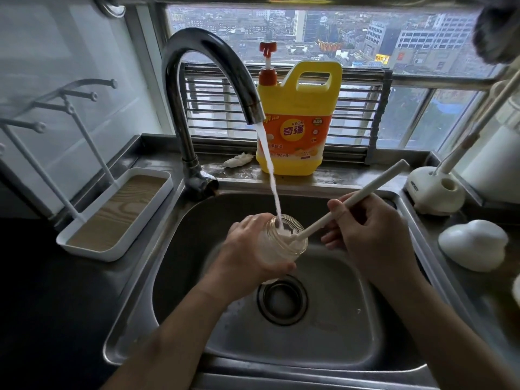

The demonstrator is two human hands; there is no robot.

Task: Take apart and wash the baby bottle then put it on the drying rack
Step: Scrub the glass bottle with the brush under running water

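Two bare forearms reach in over the near edge of the steel sink [337, 319]. The round drain [282, 301] sits at the middle of the basin, just below the work. The left hand [247, 249] is wrapped round the clear baby bottle body [295, 250], fingers and thumb curled about its wall, and holds it mouth-up above the drain. The right hand [368, 235] grips the pale handle of a bottle brush [377, 182], fingers curled round the shaft. The brush head is down inside the bottle's neck. A stream of water [267, 153] runs into the bottle mouth. On the counter at the sink's left edge stands the white drying rack [118, 209], with a wood-look tray and upright pegs. At the right edge lies a white domed object [472, 244], and behind it a white brush stand [433, 192]. At the sink's far-left corner rises the curved chrome tap [216, 49]. On the back ledge stands a yellow dish-soap jug [295, 122] with a red pump. Beyond it is the window [422, 38].
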